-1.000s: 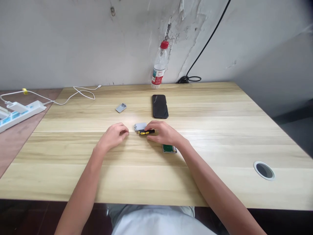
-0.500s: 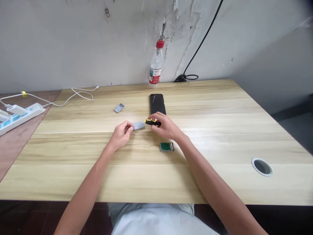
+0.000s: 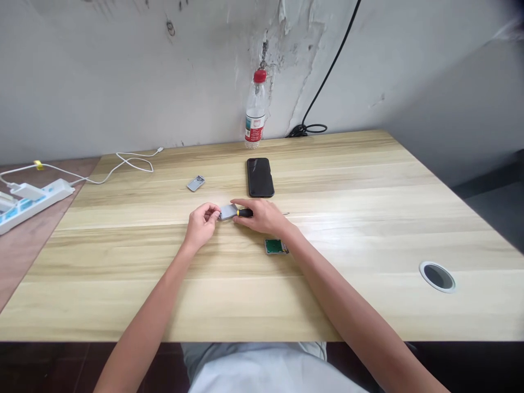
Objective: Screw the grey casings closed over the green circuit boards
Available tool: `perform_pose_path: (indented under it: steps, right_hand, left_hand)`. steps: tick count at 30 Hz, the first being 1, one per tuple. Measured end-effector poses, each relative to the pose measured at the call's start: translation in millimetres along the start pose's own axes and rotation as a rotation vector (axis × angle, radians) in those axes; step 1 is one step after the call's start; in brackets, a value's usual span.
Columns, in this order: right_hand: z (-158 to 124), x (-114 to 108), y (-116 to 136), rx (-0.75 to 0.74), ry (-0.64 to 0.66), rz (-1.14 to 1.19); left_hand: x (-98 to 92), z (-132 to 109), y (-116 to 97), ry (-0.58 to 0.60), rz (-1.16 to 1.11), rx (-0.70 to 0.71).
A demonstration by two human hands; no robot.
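My left hand [image 3: 203, 224] is closed, thumb and fingertips pinching the left end of a flat grey plastic case [image 3: 227, 212]. At the case's other end is my right hand [image 3: 264, 216], wrapped over a screwdriver [image 3: 245, 213] with a black and yellow handle. The screwdriver's thin metal shaft pokes out to the right of that hand. The right index finger and thumb reach to the case's right edge and seem to touch it. Just below the right wrist lies a small green circuit board in a grey shell [image 3: 275, 246], its right end partly covered by the forearm.
Farther back lie a grey cover piece [image 3: 195, 183] and a black phone [image 3: 260, 178]. A bottle with a red cap [image 3: 255, 117] stands by the wall. To the left are a white cable [image 3: 110, 173] and power strip [image 3: 39, 202]; a round desk grommet [image 3: 437, 277] is at right.
My right hand has come down and left toward the grey case. The screwdriver handle now meets the case's right end, and its shaft shows. The camera view has shifted slightly.
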State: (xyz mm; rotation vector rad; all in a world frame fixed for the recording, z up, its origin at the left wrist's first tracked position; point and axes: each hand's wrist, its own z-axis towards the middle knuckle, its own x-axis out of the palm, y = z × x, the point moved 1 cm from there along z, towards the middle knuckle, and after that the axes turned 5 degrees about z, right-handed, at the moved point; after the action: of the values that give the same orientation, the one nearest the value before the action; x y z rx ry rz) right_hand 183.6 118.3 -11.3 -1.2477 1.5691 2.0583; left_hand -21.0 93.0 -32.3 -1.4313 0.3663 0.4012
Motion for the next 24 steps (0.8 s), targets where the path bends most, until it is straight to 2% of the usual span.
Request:
perform_pose_path:
  steps: [13,24]
  right_hand:
    - [-0.6,0.5,3.0,0.069,0.003,-0.081]
    - [-2.2,-1.1,4.4,0.064,0.009,-0.049]
  left_hand:
    - [3.2,3.3,0.4,-0.026,-0.047,-0.078]
    - [-2.3,5.6,-5.8,-0.045,-0.165,-0.283]
